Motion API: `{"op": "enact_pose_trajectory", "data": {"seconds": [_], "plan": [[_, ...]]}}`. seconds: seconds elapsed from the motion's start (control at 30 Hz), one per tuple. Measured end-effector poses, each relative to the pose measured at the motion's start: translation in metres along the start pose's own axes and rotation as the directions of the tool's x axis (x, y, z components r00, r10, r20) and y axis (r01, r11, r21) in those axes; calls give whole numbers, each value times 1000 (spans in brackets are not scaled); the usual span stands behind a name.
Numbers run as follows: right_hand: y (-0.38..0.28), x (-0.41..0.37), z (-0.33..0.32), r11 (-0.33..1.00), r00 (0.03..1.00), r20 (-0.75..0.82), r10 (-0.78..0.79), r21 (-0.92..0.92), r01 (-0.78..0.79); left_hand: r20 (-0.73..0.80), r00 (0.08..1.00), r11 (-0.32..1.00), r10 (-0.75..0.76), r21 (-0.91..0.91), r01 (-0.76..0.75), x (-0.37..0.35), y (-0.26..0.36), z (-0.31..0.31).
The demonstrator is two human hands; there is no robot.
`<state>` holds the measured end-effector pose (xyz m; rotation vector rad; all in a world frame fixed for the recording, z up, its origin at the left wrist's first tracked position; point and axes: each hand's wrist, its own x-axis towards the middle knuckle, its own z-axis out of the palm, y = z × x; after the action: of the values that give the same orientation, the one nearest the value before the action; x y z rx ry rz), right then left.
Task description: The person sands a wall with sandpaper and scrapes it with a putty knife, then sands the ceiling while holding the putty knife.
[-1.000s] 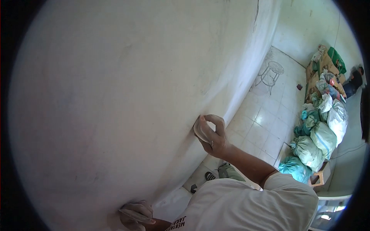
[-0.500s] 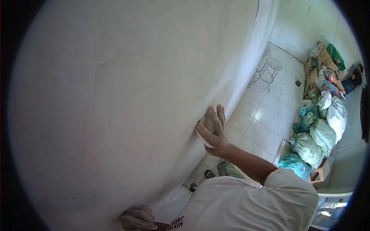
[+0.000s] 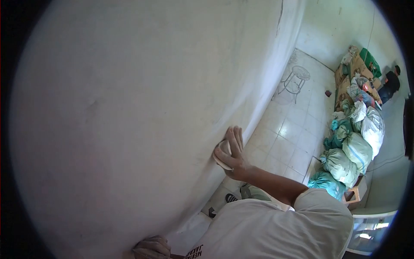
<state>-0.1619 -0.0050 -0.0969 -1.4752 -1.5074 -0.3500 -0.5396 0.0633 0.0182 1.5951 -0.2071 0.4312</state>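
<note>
My right hand (image 3: pixel 235 153) presses against the pale, smooth wall (image 3: pixel 129 129). Its fingers are together over a pale flat pad (image 3: pixel 223 156) with a rounded edge, and the thumb lies across it. The pad touches the wall. At the bottom edge of the picture my left hand (image 3: pixel 152 247) is also at the wall, with its fingers curled. What it holds is mostly hidden and partly cut off by the frame. Both hands look dusty. Between them is my white T-shirt (image 3: pixel 276 224) with dark lettering.
A round metal stool (image 3: pixel 301 72) stands on the tiled floor (image 3: pixel 286 129). Several tied sacks (image 3: pixel 340 164) and cardboard boxes (image 3: pixel 358 67) are piled at the right. Another person (image 3: pixel 390 84) is beyond them. A striped sandal (image 3: pixel 231 197) shows low near the wall.
The view has shifted a little. My right hand and the pad slid slightly up the wall, its fingers now closer together. My left hand sits lower in the picture and is more cut off.
</note>
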Motion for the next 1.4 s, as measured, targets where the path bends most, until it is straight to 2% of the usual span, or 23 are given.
{"op": "enact_pose_trajectory", "data": {"seconds": [0.03,0.17,0.3,0.5,0.6,0.7,0.8,0.9,1.0,1.03,1.13,1.17,1.27,1.3,1.4], "plan": [[-4,12,1,999,998,-64,-28,34,30,1,1000,1000,-5,-6,5,0,-1,2],[-14,37,-2,997,989,-131,-75,-21,73,-17,999,999,-31,-22,31,-1,-2,14],[8,-14,-3,999,997,67,32,-33,-30,-7,999,999,-33,-5,33,2,1,12],[0,-12,5,998,998,28,62,-21,-62,-29,998,998,-57,-26,56,0,-7,22],[10,-12,-2,998,999,36,27,-57,-25,-54,995,996,-88,-29,86,-3,-4,33],[31,-32,2,998,992,111,60,-34,-56,-61,992,994,-111,-9,111,-9,4,34],[28,-23,11,999,999,29,19,35,-20,-75,990,992,-122,8,123,-12,9,37],[9,16,7,995,991,-97,-93,18,96,-82,987,990,-137,4,138,-16,8,39],[8,14,6,993,986,-111,-120,-17,119,-94,984,988,-152,4,153,-22,10,46],[17,-4,5,997,997,-18,-71,11,71,-94,984,988,-151,10,153,-22,12,46],[34,-32,7,1000,993,119,-4,-7,5,-104,985,989,-138,31,142,-26,12,43],[30,-26,8,999,993,118,-7,-35,11,-107,985,990,-135,36,140,-26,12,42],[4,28,-5,990,990,2,-144,10,144,-116,982,988,-147,30,151,-30,12,48],[-8,47,-3,982,974,-132,-183,15,186,-121,981,988,-149,30,153,-31,12,51],[1,30,-2,989,988,-47,-146,-29,145,-135,980,986,-148,50,156,-37,17,51]]}}
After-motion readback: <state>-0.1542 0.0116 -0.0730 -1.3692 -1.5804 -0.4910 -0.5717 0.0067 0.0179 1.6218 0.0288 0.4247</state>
